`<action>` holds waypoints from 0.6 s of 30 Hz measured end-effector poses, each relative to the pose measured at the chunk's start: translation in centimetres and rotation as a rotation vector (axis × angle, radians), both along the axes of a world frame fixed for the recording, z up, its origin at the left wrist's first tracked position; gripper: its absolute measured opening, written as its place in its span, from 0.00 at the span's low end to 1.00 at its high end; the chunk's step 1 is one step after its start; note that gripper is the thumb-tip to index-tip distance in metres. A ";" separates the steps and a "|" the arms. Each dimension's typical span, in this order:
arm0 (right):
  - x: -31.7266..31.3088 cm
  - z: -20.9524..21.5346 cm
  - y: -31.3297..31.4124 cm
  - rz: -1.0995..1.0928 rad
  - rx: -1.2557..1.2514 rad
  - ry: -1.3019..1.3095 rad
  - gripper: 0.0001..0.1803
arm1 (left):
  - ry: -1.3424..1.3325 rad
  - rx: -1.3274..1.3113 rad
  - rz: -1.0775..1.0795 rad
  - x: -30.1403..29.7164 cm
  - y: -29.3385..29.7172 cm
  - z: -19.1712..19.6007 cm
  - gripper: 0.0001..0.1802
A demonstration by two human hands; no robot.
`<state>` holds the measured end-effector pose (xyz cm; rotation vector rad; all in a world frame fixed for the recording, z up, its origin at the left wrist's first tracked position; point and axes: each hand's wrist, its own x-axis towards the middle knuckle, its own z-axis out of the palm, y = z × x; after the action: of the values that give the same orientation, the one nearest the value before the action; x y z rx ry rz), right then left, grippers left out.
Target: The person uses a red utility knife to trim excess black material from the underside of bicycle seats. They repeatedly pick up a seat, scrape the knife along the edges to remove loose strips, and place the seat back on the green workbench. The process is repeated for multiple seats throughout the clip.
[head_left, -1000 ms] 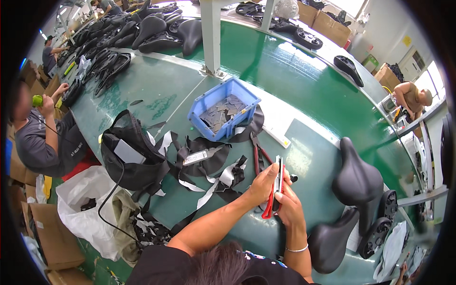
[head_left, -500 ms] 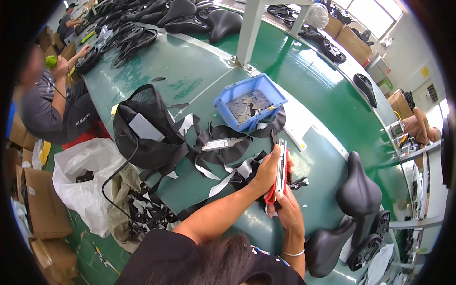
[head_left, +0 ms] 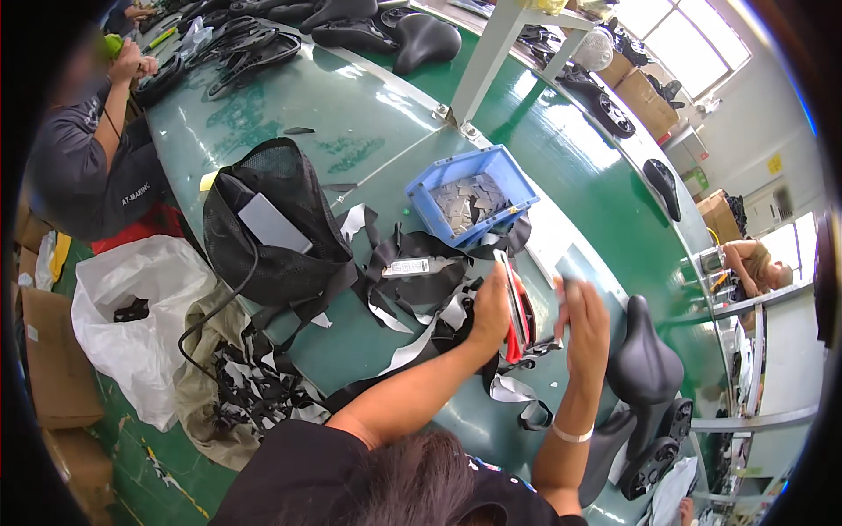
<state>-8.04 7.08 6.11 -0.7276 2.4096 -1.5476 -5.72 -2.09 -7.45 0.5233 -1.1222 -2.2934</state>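
My left hand is closed around a long, narrow red hand tool with silver metal bars, held upright above the table. To its right, my right hand is raised and apart from the tool. Its fingers are bunched and a little blurred, with a small dark thing at their tips that I cannot make out. Black strips with white backing lie under and beside my left hand. Past the tool sits a blue plastic bin holding flat grey pieces. A labelled packet rests on the strips.
A black mesh bag with a grey box stands left. Below are a white plastic bag and black scraps. Black bicycle saddles lie at right, more at the back. A co-worker sits at far left.
My right hand has let go of the red tool and moved right and up. My left hand still holds the tool. The whole view has shifted slightly.
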 end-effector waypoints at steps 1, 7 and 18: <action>-0.9 0.9 -2.6 0.045 -0.009 0.102 0.13 | 0.043 -0.106 0.085 -0.2 0.7 0.3 0.29; -7.8 -3.1 -9.2 -0.011 0.230 0.472 0.27 | 0.043 0.081 0.038 -0.1 -0.8 0.8 0.28; -9.9 -10.0 2.0 -0.247 0.333 0.297 0.16 | 0.021 0.209 -0.050 -0.6 0.0 1.4 0.12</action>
<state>-17.94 9.09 -3.89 -0.6476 2.9753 -1.1262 -6.32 -2.06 -6.02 0.5531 -0.8993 -2.4699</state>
